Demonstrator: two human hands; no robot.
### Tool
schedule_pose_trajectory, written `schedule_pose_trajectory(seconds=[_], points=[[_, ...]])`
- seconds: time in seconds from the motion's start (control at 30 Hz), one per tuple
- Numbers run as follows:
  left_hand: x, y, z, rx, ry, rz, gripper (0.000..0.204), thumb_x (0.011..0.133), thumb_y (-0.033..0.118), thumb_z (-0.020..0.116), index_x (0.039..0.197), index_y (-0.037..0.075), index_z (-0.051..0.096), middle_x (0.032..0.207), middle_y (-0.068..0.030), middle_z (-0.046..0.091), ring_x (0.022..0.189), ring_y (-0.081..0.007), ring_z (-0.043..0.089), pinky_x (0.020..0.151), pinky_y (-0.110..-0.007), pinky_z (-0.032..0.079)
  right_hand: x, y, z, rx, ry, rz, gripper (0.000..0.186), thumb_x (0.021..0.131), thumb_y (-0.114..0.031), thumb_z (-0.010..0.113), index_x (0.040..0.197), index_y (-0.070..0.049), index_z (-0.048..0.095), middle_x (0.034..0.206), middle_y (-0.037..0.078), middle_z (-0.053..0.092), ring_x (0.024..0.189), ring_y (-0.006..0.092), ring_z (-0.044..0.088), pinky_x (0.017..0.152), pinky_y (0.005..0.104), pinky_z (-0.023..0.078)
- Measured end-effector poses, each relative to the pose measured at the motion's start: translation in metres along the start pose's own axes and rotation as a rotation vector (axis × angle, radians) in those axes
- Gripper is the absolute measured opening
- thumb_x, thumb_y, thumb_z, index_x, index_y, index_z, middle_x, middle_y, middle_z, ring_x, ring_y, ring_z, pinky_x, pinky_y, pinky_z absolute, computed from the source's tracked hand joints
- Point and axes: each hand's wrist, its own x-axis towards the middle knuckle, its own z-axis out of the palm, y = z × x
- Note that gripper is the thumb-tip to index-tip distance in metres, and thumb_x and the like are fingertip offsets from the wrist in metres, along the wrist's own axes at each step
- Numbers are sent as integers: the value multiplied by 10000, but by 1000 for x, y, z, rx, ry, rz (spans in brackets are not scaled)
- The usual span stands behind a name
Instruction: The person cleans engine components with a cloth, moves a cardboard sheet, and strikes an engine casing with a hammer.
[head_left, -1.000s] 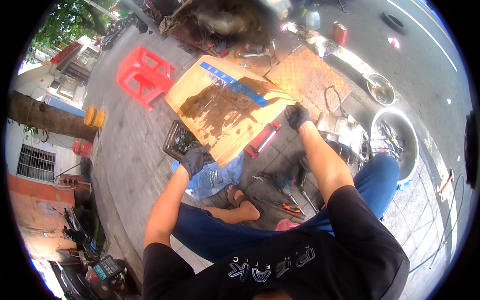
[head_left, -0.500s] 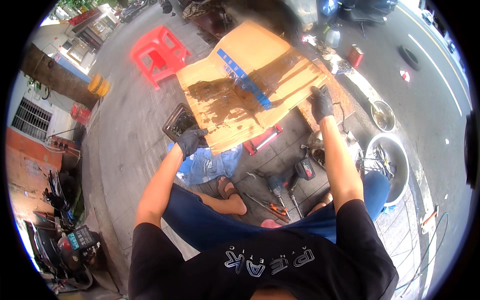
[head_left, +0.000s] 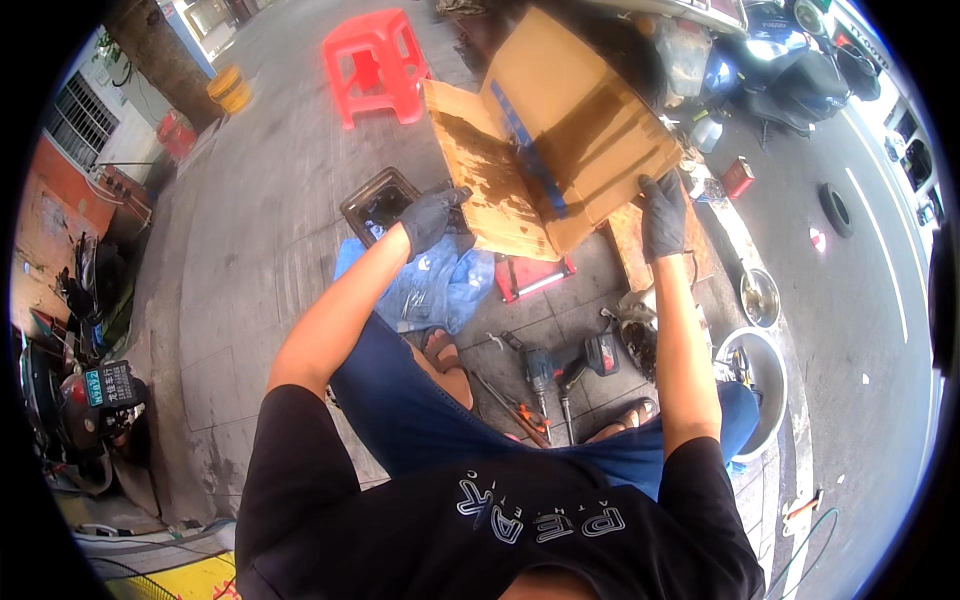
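Hands apart, both clamped on the folded brown cardboard sheet [head_left: 575, 105], angled up between and beyond them: left black-gloved hand [head_left: 432, 218] at its near left edge, right black-gloved hand [head_left: 663, 215] at its right. Grey paving [head_left: 255, 250] spreads wide left of the left hand, a red plastic stool [head_left: 389, 62] beyond. Dark rectangular tray [head_left: 363, 189] just beside that hand; crumpled blue cloth [head_left: 425, 292] below.

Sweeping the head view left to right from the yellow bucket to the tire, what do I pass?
Yellow bucket, red stool, gloved left hand, cardboard, gloved right hand, red can, tire.
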Motion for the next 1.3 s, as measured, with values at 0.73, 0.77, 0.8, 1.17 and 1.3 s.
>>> schedule_pose_trajectory(seconds=[0.73,0.77,0.8,1.17,1.3], points=[[22,14,-1,-218,-197,92,498,979,379,347,1276,-11,438,1234,-181,525,1102,-291,535,972,-393,446,-81,-15,158,-812,-406,-336,416,797,-184,559,1207,-113,535,1023,130,624,954,316,602,782,424,500],[21,15,-1,-205,-203,100,502,978,382,344,1275,-12,438,1234,-183,524,1104,-295,533,973,-397,445,-81,-13,162,-812,-393,-339,410,795,-201,565,1194,-108,540,1018,129,627,950,318,603,784,424,501],[21,16,-1,-195,-208,104,507,977,386,340,1275,-13,437,1234,-185,523,1105,-299,531,975,-401,443,-80,-11,165,-814,-380,-342,405,793,-217,572,1181,-103,545,1012,129,629,947,319,605,787,423,502],[16,14,1,-133,-266,154,558,964,423,302,1269,-24,435,1235,-205,514,1120,-342,511,990,-445,423,-75,-2,164,-965,-475,-200,839,723,-358,715,1415,-103,315,1291,144,486,1055,346,533,885,418,464],[13,19,7,6,-396,220,577,959,437,288,1267,-28,434,1235,-213,510,1126,-358,503,996,-461,416,-72,18,163,-1088,-493,-161,905,699,-251,745,1445,-136,246,1325,144,465,1047,348,521,898,418,466]])
